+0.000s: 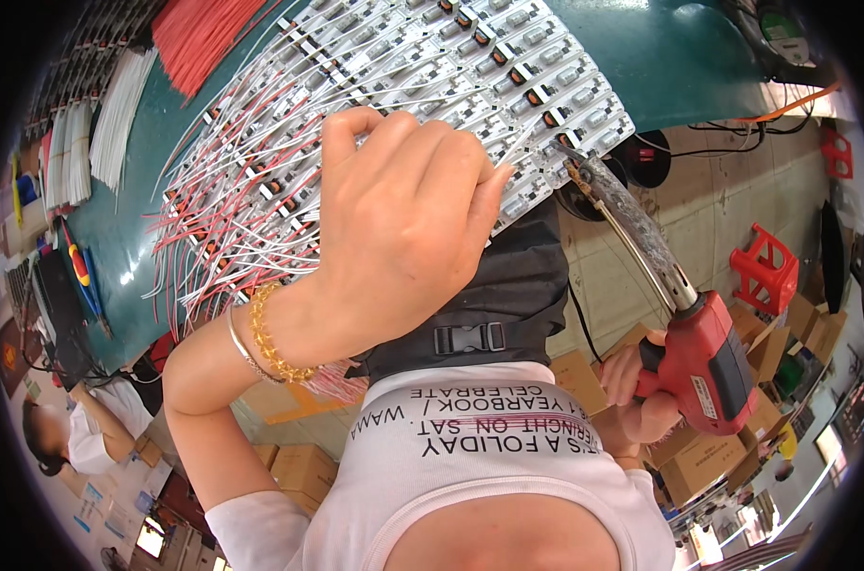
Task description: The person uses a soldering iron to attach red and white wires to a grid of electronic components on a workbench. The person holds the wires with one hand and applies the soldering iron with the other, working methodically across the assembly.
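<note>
A large panel of small white circuit boards with orange and black parts lies in front of me, many thin red and white wires trailing off its left side. Over the panel my left hand is closed, its fingertips pinching a white wire whose end meets a board at the right edge. My right hand grips a red and black soldering gun. Its long metal barrel points up and left, with the tip at the board near that wire's end. Whether the tip touches the joint is too small to tell.
The panel rests on a green table. Bundles of red wires and white wires lie at the far left, near pliers with red and yellow handles. A red stool and cardboard boxes stand at the right; another person sits at left.
</note>
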